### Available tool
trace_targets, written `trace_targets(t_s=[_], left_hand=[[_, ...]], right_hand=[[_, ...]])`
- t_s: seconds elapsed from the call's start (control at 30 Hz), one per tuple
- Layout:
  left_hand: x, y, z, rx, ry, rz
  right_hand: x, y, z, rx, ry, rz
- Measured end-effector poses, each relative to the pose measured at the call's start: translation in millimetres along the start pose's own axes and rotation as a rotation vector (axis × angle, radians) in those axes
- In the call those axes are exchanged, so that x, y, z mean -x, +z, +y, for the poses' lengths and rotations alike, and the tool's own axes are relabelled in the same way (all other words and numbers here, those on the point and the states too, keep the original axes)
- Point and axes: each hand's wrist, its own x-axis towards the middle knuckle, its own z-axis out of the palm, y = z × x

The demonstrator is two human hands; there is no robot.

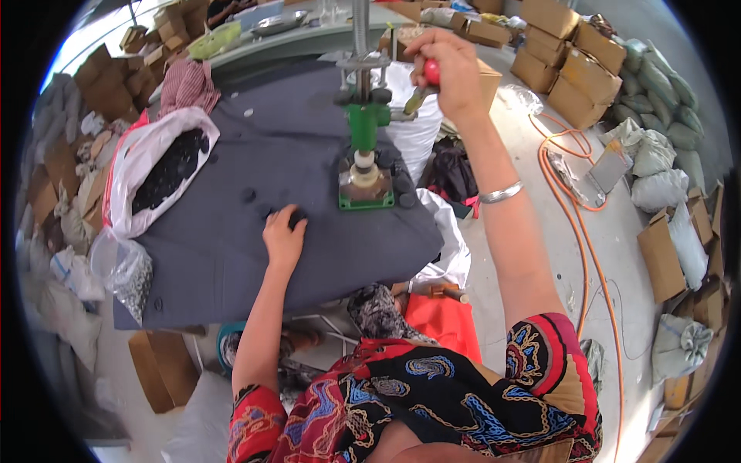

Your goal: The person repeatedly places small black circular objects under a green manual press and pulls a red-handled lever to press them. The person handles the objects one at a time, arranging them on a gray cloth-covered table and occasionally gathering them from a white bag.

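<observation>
A green hand press (366,127) stands on the dark cloth-covered table (224,262). My right hand (454,77) is raised at its lever, fingers closed around the red ball knob (431,72). Below, the press's white round die (363,171) sits over the metal base, and the ram is down close to it. My left hand (283,238) rests on the cloth left of the press, its fingers curled on a small black piece (296,219) that they partly hide. Another small black disc (248,195) lies just beyond that hand.
An open white sack (123,177) of black pieces lies on the left, beside a clear bag of small metallic pieces (133,282). Striped cloth (190,86) lies behind. An orange hose (580,231) runs along the floor at right, near cardboard boxes (587,81) and sacks.
</observation>
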Motion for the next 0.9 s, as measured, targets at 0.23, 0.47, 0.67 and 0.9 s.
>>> trace_targets(t_s=[0.23,0.47,0.67,0.9], left_hand=[[-49.5,54.7,59.3,0.264,-0.105,-0.014],[-71.5,84.4,71.6,0.223,-0.116,-0.077],[-79.0,100.7,76.5,0.306,-0.211,-0.099],[-81.1,111.1,74.4,0.399,-0.287,-0.112]], right_hand=[[-3.0,-0.2,-0.2,-0.011,0.018,-0.031],[-5.4,-0.5,1.4,-0.015,0.013,-0.025],[2.7,-3.0,2.3,0.011,0.013,-0.033],[40.8,1.5,3.8,0.071,-0.026,-0.037]])
